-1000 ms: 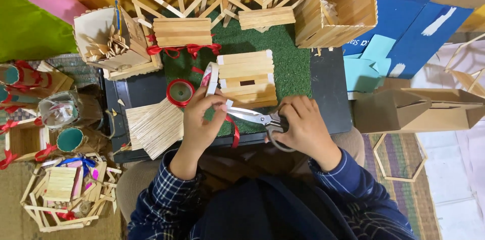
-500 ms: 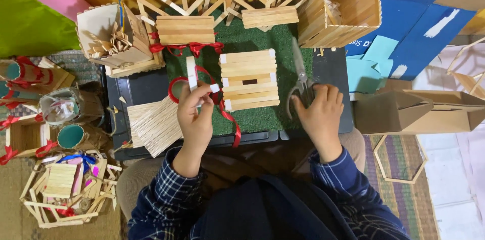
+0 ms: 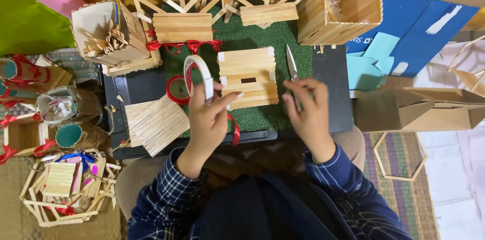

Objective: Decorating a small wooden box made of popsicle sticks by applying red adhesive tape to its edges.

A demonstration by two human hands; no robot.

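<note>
Woven floor matting (image 3: 404, 169) surrounds a low black tabletop (image 3: 333, 93) partly covered by a green artificial-grass mat (image 3: 237, 33). Nearest the camera, the person's checked sleeves lead up to both hands over the tabletop's front edge. Left hand (image 3: 209, 116): grip clenched on a white roll of tape (image 3: 199, 76), held upright on edge above the mat, with a red ribbon (image 3: 235, 129) trailing down below the hand. Right hand (image 3: 308, 111): fingers curled over the handles of a pair of scissors (image 3: 292, 66), whose closed blades point away from the person and lie on the mat; whether the grip is firm or only resting cannot be told. Between the two hands, a small slatted box of craft sticks (image 3: 248, 76) sits on the mat, just beside the tape. Left of the left hand, a fan of loose craft sticks (image 3: 156, 124) lies on the tabletop, and a red ribbon spool (image 3: 178, 89) stands near the tape. Farther back: a flat stick panel (image 3: 182, 27) with red bows, a cardboard tub of sticks (image 3: 108, 35), and a large stick-built crate (image 3: 338, 3).
</note>
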